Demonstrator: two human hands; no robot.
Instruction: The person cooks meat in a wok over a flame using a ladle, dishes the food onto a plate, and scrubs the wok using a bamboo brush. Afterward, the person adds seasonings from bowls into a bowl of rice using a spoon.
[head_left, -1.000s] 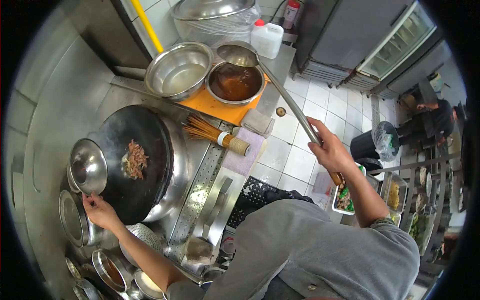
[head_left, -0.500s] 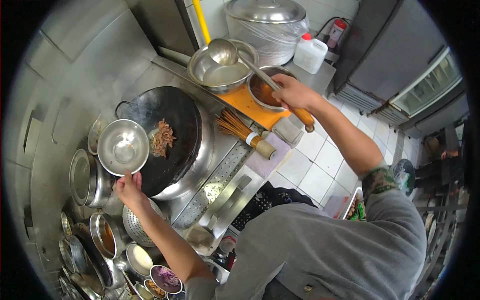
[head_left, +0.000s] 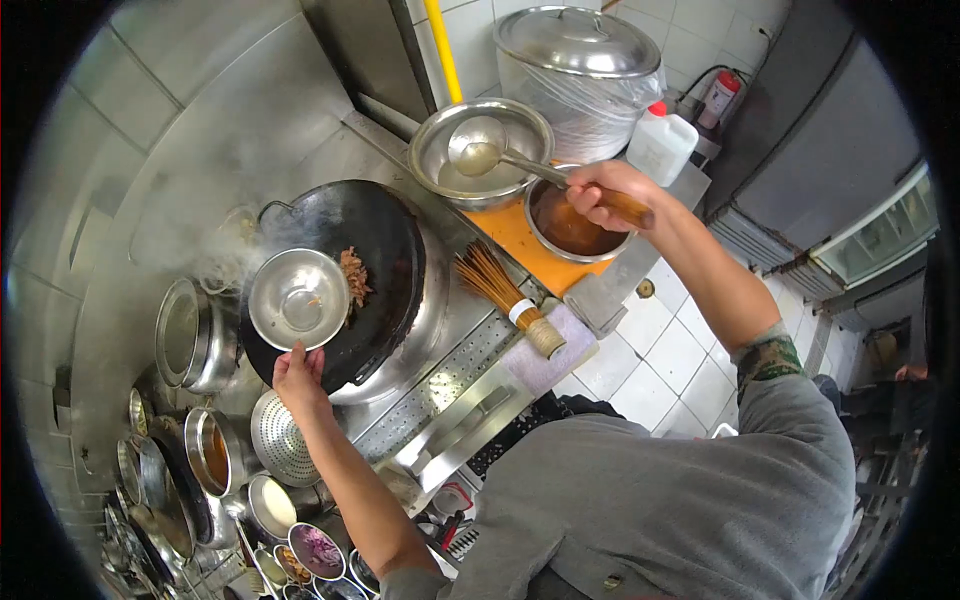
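My left hand [head_left: 303, 378] is closed on the rim of a metal bowl [head_left: 299, 301], which is tilted over the black wok [head_left: 395, 235]. Cooked meat strips [head_left: 354, 278] lie in the wok beside the bowl, and steam rises from the wok. My right hand [head_left: 612, 193] grips the wooden handle of a ladle [head_left: 477, 147]. The ladle's cup is at a steel basin [head_left: 430, 135] of cloudy liquid. Below my right hand is a metal pot [head_left: 535, 225] of reddish-brown liquid.
A bamboo wok brush [head_left: 505, 300] lies right of the wok. A lidded bin [head_left: 580, 45] and a white jug [head_left: 662, 145] stand at the back. A perforated strainer [head_left: 283, 437], a pot of orange liquid [head_left: 213, 452] and several ingredient bowls crowd the lower left.
My right hand has turned the ladle, bringing its cup over the basin. The whole view has shifted, and the bowl still sits over the wok in my left hand.
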